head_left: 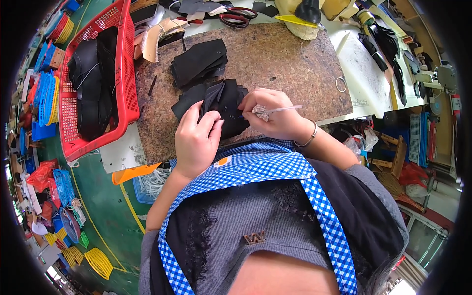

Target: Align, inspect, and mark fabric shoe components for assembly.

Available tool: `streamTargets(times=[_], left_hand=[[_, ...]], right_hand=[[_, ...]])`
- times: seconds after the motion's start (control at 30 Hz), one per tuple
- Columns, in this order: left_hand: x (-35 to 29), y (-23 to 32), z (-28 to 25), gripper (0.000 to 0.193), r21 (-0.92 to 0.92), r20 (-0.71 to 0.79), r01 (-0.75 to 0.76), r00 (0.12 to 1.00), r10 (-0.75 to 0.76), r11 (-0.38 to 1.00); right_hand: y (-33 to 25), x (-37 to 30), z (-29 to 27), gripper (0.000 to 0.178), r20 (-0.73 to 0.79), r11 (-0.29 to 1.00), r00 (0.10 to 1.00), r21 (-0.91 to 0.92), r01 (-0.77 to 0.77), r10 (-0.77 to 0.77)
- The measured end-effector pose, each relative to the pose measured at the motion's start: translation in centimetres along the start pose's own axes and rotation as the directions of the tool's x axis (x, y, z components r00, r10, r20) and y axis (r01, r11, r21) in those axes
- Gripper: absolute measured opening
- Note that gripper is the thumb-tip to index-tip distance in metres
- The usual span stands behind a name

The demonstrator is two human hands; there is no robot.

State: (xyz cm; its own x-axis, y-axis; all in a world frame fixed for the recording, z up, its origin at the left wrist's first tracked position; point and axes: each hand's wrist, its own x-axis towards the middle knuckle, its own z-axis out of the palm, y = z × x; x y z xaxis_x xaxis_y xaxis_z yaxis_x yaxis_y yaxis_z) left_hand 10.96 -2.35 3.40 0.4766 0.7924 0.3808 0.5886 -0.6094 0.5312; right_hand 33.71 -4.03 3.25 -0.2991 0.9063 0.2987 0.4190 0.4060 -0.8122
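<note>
Near the front of a speckled brown board (300, 54), a fanned stack of thin black cut pieces (231, 115) bears small pale marks. My left hand (196, 140) is closed on the stack's left side, fingers bent over the upper pieces. In my right hand (275, 110) is a slim pen with a clear whitish barrel (290, 107). Its tip points down at the black pieces, close to my left fingertips; the tip itself is hard to make out. Just beyond lies another pile of black cut pieces (199, 61), with similar faint marks on top.
On the left stands a red plastic basket (129, 93) holding black pieces. Red-handled scissors (236, 18), tan scraps (156, 39) and a black-and-yellow object on a pale lump (302, 24) lie at the far edge. A clear ring (341, 84) rests on the board's right side.
</note>
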Motion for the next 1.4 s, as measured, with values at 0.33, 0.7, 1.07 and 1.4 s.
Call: streamTargets(times=[0.33,0.7,1.07,1.4], left_hand=[[0.3,0.9,-0.1,0.026,0.039,0.031,-0.030,0.999,0.029,0.999],[-0.2,-0.1,0.4,0.013,-0.072,-0.096,0.018,0.995,-0.025,0.997],[-0.6,0.2,0.8,0.025,0.055,-0.009,-0.125,0.992,0.126,0.991],[-0.4,0.6,0.6,0.017,-0.051,-0.036,-0.040,0.999,0.038,0.998]], right_hand=[[0.3,0.1,-0.2,0.011,0.046,1.000,0.999,0.001,0.003,-0.003],[-0.3,0.0,0.1,0.013,0.034,0.993,0.996,-0.084,0.088,-0.085],[-0.2,0.1,-0.1,0.013,0.063,0.989,0.992,-0.094,0.118,-0.112],[-0.6,-0.1,-1.1,0.007,-0.130,0.990,0.990,0.134,-0.035,0.053]])
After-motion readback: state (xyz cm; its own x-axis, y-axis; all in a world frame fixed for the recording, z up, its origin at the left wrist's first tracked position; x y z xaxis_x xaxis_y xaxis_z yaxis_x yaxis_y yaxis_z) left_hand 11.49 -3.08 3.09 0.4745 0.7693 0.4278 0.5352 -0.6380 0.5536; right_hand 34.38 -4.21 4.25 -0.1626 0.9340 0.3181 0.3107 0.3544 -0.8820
